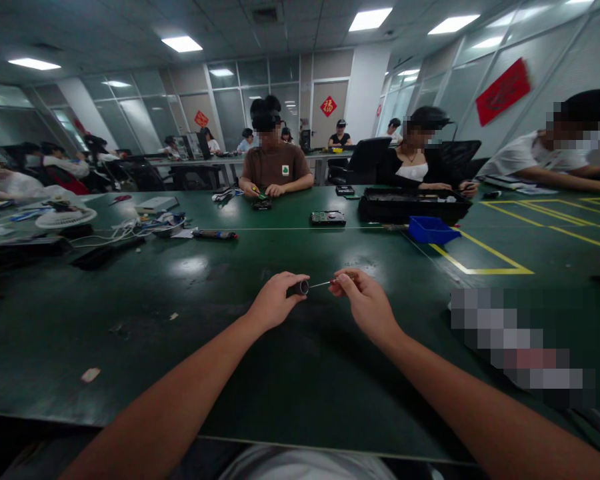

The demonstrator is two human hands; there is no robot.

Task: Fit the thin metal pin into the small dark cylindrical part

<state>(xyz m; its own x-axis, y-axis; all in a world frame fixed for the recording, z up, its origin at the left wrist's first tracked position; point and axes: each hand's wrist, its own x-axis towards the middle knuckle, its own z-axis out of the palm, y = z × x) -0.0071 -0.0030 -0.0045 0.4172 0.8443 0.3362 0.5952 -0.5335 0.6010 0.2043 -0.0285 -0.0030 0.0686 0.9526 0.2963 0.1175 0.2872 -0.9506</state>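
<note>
Between the thumb and fingers of my left hand [275, 301] is a small dark cylindrical part [300, 287] with a round, light-rimmed end facing right. My right hand [365, 297] is closed around the handle of a thin screwdriver [321, 285]. Its metal shaft points left, and the tip is at or very near the rim of the cylinder; I cannot tell whether it touches. Both hands are above the green table [260, 373], close to the middle of the view. The fingers hide most of the screwdriver's handle.
Beyond my hands lie a hard drive [329, 218], a blue bin [433, 230], a long black housing [415, 205] and a red-tipped tool [215, 235]. Cables and a white fan grille [66, 218] are at left. A blurred object [515, 347] lies at right. Co-workers sit across the table.
</note>
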